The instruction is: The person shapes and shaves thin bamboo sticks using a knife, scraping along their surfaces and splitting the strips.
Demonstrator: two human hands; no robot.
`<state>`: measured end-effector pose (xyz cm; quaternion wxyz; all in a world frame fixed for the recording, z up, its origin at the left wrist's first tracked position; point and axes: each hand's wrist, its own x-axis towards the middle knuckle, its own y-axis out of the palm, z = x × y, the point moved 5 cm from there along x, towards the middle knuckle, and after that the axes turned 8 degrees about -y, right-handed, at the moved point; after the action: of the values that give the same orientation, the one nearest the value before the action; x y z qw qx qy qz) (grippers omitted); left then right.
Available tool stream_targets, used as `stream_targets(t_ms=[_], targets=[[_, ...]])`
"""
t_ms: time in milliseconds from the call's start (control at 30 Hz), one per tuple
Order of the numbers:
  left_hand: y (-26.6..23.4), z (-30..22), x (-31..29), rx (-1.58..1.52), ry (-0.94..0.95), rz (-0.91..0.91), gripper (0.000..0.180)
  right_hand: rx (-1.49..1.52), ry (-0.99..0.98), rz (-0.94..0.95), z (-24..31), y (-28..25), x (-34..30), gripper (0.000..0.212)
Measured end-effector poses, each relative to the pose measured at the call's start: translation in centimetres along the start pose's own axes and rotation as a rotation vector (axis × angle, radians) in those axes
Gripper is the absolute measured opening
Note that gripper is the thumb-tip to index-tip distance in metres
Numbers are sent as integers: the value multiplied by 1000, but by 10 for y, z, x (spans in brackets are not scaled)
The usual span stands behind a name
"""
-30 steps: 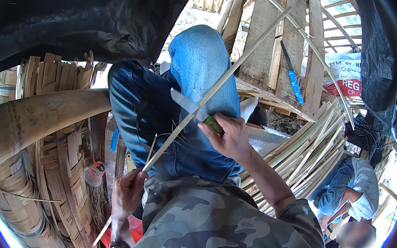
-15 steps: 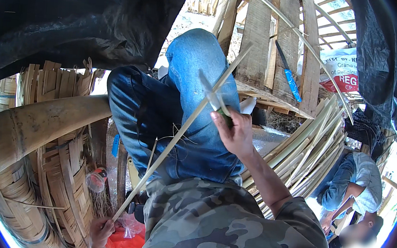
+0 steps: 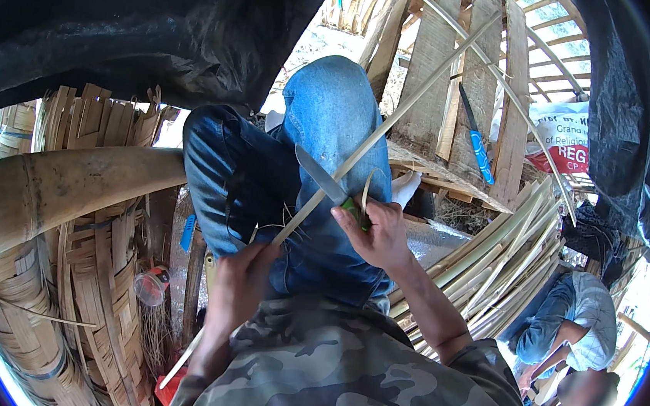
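A long pale bamboo strip (image 3: pixel 381 134) runs slantwise over my jeans, its far end above the wooden bench. My left hand (image 3: pixel 240 284) is closed around it close to my lap, and its tail comes out below my wrist. In my right hand (image 3: pixel 378 235) is a knife (image 3: pixel 320 174) with a green handle, fingers wrapped round that handle. The blade points up and left and crosses the strip, touching or just over it. A thin curled shaving (image 3: pixel 367 187) stands up by my right fingers. Fine fibres lie on my lap near the left hand.
A blue-handled knife (image 3: pixel 480 156) lies on the slatted wooden bench (image 3: pixel 427 65). Many split strips (image 3: pixel 481 271) are stacked to my right, with another person (image 3: pixel 585 319) bent over beyond. On my left are a thick bamboo pole (image 3: pixel 87 182), woven baskets (image 3: pixel 104 292) and a plastic cup (image 3: pixel 151 286).
My left hand has come up from the lower left to my lap, gripping the strip there. The strip has slid forward, its far end now farther over the bench. The right hand stays nearly in place.
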<state>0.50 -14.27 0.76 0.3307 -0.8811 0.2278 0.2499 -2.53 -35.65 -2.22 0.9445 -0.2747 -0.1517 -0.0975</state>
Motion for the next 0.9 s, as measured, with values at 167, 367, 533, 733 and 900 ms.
stream_targets(t_ms=[167,367,533,733,900], targets=[[17,-38,23,46,311,-217,14,-19,-37,-10,0,-2,2,29],[-1,-21,7,99,237,-203,14,-32,-39,-5,-2,0,-1,27],[-31,9,-28,179,144,-225,15,-1,42,65,-5,4,3,26],[-75,60,-78,212,-85,-168,11,-33,32,-11,-3,-3,6,27],[-146,172,-158,-138,-320,-159,30,-20,211,-134,-16,-14,5,24]])
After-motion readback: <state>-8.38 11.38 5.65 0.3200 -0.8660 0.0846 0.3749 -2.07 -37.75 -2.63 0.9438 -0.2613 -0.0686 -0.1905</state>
